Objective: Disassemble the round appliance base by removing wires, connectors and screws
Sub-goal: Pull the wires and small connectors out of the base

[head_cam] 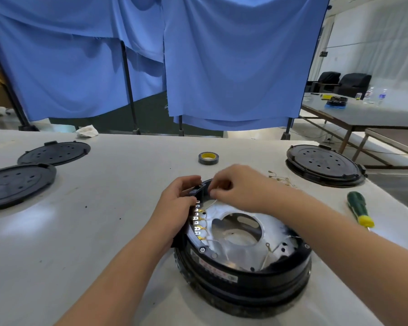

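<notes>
While left hand (pixel 177 201) grips base (pixel 243 276) rim (base flat, open side up); right hand (pixel 236 187) pinches wire (pixel 213 203).

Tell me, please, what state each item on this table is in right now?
round appliance base: opened, metal plate and wires exposed
terminal row: several thin wires attached
left hand: gripping the base's far-left rim
right hand: pinching a thin white wire
screwdriver: lying unused
tape roll: lying flat
two black covers: lying apart from the base
second base: cover on
</notes>
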The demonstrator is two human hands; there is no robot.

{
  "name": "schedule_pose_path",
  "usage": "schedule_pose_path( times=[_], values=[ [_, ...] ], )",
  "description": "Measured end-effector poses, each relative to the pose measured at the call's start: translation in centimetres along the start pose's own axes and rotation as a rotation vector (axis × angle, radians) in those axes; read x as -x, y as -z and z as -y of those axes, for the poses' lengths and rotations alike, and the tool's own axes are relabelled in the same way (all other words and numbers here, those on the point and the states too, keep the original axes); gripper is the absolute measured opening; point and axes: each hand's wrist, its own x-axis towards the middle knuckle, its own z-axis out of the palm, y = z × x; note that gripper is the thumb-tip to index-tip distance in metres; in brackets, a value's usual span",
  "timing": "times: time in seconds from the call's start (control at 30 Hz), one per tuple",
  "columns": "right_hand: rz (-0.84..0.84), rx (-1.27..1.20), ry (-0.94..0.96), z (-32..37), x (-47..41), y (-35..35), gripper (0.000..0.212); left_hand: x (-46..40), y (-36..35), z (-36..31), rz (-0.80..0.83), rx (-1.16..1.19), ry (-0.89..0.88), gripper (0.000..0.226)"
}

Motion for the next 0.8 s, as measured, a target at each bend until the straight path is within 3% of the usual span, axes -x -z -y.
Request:
schedule_pose_path(
  times=[0.1,0.3,0.6,0.8],
  values=[
    [0.109,-0.013,-0.036,0.9,-0.4,-1.9,0.011,0.0,0.0,0.0,-0.007,0.048,0.011,0.052],
    [0.106,-0.172,-0.188,-0.1,-0.9,-3.5,0.016,0.0,-0.3,0.0,-0.023,-0.016,-0.018,0.054],
    [0.120,-0.341,-0.246,-0.1,-0.5,-4.2,0.019,0.3,-0.5,-0.2,-0.024,-0.102,-0.030,0.051],
    [0.135,-0.304,-0.275,0.0,-0.6,-4.5,0.014,0.3,-0.4,-0.1,-0.024,-0.126,-0.055,0.051]
  ],
)
